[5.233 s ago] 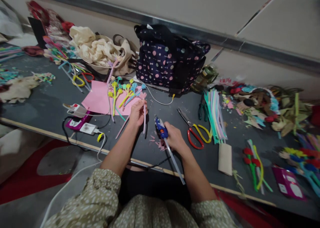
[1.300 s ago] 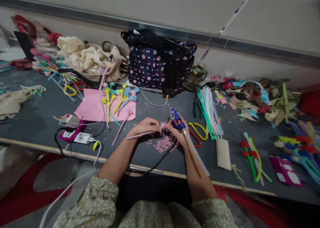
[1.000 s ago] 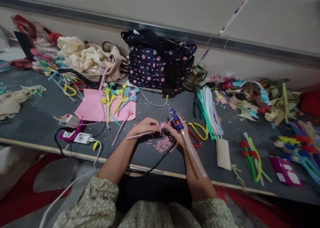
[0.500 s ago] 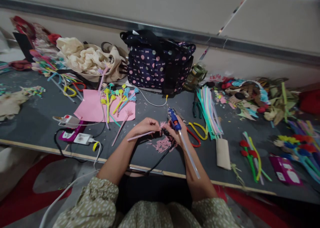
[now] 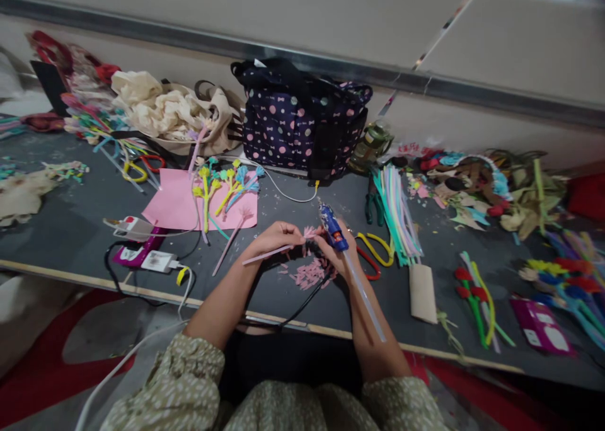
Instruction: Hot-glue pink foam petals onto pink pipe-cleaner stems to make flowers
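My left hand (image 5: 278, 237) is closed on a pink pipe cleaner stem (image 5: 267, 255), which slants down to the left over my wrist. A small pink tuft (image 5: 309, 232) tops the stem, between my two hands. In my right hand (image 5: 338, 254) is a blue hot glue gun (image 5: 333, 228), nozzle pointing away from me, with a long clear glue stick (image 5: 366, 302) trailing back over my forearm. My right fingertips are at the pink tuft; whether they pinch it is unclear. Below my hands lies a pile of short pink pieces (image 5: 309, 273).
Pink paper (image 5: 174, 198) carries yellow and blue pipe cleaner flowers. At the back stands a dotted bag (image 5: 283, 122). Scissors (image 5: 378, 248), pliers (image 5: 373, 204) and bundled pipe cleaners (image 5: 397, 210) lie to the right. A black cord (image 5: 302, 308) crosses the table's front edge.
My right fingers have come closer to the pink tuft, and the glue gun has shifted slightly right and down. My left hand still holds the stem.
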Motion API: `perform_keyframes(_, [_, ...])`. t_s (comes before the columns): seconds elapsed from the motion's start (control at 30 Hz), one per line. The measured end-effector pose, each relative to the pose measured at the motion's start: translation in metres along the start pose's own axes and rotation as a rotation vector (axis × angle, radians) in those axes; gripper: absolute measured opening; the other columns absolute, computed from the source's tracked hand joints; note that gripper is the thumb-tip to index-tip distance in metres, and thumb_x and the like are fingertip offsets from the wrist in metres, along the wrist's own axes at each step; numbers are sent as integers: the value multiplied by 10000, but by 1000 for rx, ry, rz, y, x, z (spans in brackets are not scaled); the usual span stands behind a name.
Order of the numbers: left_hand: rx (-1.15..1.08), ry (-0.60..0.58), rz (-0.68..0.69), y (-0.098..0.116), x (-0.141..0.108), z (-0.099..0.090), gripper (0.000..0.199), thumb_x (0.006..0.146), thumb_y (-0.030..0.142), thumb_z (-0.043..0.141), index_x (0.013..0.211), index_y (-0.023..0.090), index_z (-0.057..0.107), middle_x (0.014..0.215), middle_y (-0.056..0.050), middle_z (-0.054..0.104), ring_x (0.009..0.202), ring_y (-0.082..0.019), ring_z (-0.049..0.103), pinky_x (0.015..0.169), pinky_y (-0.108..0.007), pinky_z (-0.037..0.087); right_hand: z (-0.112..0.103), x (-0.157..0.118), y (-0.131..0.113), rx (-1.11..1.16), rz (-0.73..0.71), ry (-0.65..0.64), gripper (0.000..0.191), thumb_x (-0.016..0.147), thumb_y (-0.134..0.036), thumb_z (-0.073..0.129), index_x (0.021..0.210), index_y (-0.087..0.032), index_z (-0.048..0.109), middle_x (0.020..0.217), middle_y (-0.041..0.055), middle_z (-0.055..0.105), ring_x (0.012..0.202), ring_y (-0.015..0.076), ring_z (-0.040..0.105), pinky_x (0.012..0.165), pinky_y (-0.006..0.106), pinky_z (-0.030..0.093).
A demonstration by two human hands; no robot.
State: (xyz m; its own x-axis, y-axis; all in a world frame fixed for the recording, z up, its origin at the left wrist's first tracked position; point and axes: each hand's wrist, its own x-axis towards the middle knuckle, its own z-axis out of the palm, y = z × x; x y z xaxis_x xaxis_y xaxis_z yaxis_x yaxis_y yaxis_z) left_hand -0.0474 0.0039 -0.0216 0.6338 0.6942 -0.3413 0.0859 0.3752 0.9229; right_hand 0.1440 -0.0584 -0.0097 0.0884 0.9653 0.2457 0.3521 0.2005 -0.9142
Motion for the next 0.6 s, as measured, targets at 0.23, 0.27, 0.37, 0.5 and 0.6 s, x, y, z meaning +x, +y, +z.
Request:
perform_keyframes(0.23, [-2,-16,9,1,0,1,365,649,453,757,694,111,638,583,-26,626,407,-53,457,412,-176,348,-2,0,-4,-24,-27,10,162,778,-347,653,885,-238,598,831,13,627,738,181,590,740,320,466])
perform_keyframes(0.27, [-5,-14,10,0,0,1,364,648,452,758,694,111,640,575,-21,621,404,-51,450,412,-175,345,-2,0,-4,-23,-28,11,168,776,-350,656,888,-239,597,834,13,627,743,182,592,741,320,467])
perform_keyframes(0.37, [-6,-16,10,-1,0,1,354,650,444,759,689,113,641,552,-5,599,396,-46,431,409,-173,335,0,0,-3,-23,-35,26,169,783,-362,648,889,-241,595,834,10,626,750,182,596,737,322,471])
perform_keyframes(0.5, [4,-12,-11,-1,0,1,340,651,429,761,686,114,636,555,2,589,404,-49,447,410,-172,344,0,0,-2,-49,-34,19,141,792,-346,632,872,-237,590,812,4,626,727,175,592,720,319,473])
perform_keyframes(0.6, [13,-16,-21,-1,-1,1,330,657,423,757,696,117,641,561,-1,597,415,-54,466,419,-171,354,-1,0,-2,-83,-20,3,139,791,-332,621,868,-225,576,796,3,623,715,168,589,707,309,479])
